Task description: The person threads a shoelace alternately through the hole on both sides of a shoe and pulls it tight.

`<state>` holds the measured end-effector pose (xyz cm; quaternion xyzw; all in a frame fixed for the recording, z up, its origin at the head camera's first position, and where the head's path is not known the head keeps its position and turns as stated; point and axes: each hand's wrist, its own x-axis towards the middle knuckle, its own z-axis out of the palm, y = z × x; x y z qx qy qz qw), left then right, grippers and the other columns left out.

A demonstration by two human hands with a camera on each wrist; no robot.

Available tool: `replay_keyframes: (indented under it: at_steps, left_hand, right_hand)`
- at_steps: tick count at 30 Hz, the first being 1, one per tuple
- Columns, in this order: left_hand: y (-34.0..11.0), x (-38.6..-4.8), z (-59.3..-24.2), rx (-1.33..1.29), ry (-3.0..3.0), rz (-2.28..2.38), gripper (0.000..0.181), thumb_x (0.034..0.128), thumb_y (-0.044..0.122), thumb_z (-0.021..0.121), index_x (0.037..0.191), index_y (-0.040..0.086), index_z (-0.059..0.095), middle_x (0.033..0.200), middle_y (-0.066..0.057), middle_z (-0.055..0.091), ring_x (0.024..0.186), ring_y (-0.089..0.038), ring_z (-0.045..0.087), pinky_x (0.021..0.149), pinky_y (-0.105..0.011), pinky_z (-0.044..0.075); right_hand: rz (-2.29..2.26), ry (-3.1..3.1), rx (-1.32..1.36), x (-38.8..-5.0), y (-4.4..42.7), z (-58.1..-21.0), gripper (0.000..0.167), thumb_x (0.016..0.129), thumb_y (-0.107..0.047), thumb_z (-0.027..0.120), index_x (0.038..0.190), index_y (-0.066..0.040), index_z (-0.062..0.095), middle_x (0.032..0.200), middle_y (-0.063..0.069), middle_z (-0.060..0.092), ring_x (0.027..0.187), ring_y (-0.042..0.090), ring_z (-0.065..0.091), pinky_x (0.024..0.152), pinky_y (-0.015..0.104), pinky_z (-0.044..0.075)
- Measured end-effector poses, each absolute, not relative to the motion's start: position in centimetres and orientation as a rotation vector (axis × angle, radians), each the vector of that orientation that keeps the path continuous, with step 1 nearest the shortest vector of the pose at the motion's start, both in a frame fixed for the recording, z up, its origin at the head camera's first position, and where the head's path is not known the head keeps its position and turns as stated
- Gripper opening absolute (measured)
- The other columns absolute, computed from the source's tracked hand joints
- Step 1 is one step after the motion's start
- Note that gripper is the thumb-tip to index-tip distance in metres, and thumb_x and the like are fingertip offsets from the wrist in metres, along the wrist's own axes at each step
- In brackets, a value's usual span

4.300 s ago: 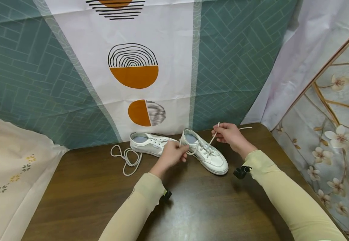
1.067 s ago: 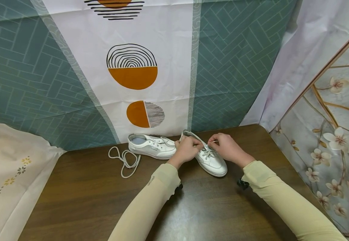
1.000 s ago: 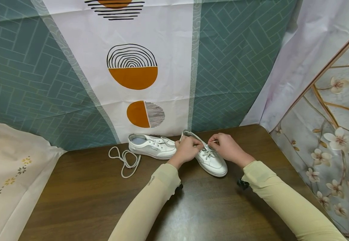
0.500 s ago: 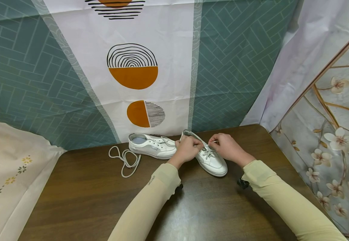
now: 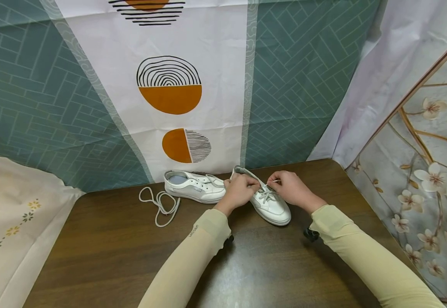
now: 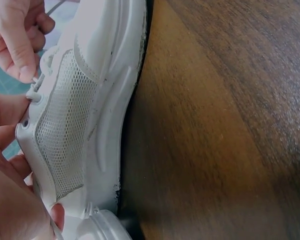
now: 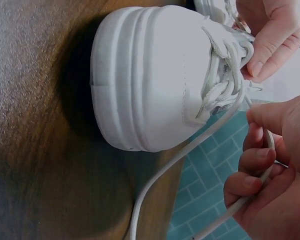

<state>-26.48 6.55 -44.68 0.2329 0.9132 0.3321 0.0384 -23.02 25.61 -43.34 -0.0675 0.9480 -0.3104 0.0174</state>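
A white lace-up sneaker [image 5: 271, 209] stands on the table, toe toward the front right. My left hand [image 5: 239, 191] grips its eyelet edge, thumb beside the eyelets in the left wrist view, other fingers partly hidden inside the opening. A stretch of lace also lies along that hand's lower fingers. My right hand [image 5: 290, 188] pinches a white shoelace [image 7: 268, 137] close to the eyelets, and the lace runs back through its curled fingers. Another length of lace hangs across the toe in the right wrist view. The lower eyelets are laced crosswise.
A second white sneaker [image 5: 196, 188] lies behind and left, touching or nearly touching the first. Beside its heel a loose white lace [image 5: 159, 205] lies looped on the brown wooden table [image 5: 123, 252]. A patterned cloth [image 5: 192, 141] hangs behind the table's back edge.
Since the oldest frame, both hands have moved together over the sneaker's eyelets, the left rightward and the right down and slightly left. Over the last second they stay almost still.
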Motion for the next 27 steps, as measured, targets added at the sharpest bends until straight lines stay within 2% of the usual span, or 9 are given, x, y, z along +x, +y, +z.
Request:
replay_keyframes:
  at_steps: [10,17,23,27]
  left_hand:
    - [6.64,-26.58,-45.06,0.712,2.815,1.007,0.014,0.0887,0.031,0.061,0.09,0.03,0.075,0.103,0.015,0.066,0.11,-0.017,0.044,0.092,-0.052,0.021]
    - [6.58,-26.54,-45.03,0.721,2.815,1.013,0.015,0.0888,0.032,0.06,0.091,0.03,0.075,0.104,0.013,0.066,0.11,-0.016,0.044,0.092,-0.051,0.021]
    - [6.56,-26.58,-45.2,0.715,2.827,1.021,0.014,0.088,0.033,0.061,0.09,0.031,0.075,0.102,0.016,0.066,0.108,-0.015,0.044,0.091,-0.051,0.021]
    - [6.57,-26.59,-45.25,0.721,2.817,1.039,0.014,0.0879,0.033,0.062,0.089,0.029,0.076,0.099,0.015,0.068,0.109,-0.016,0.045,0.09,-0.051,0.021]
  right_hand:
    - [-1.104,2.905,-0.211,-22.93,25.67,-43.43,0.017,0.093,-0.026,0.058,0.097,-0.012,0.067,0.096,0.002,0.067,0.084,0.015,0.061,0.067,0.029,0.048]
    - [-1.084,2.902,-0.186,-22.89,25.69,-43.88,0.018,0.093,-0.029,0.057,0.097,-0.015,0.067,0.098,0.0,0.068,0.089,0.015,0.062,0.073,0.031,0.05]
    - [-1.059,2.985,-0.196,-22.82,25.35,-44.08,0.016,0.093,-0.028,0.057,0.096,-0.016,0.066,0.094,0.001,0.066,0.078,0.014,0.057,0.066,0.029,0.046]
    - [-1.035,3.003,-0.202,-22.9,25.24,-44.09,0.015,0.094,-0.028,0.056,0.096,-0.016,0.066,0.094,0.001,0.066,0.077,0.014,0.057,0.066,0.03,0.046]
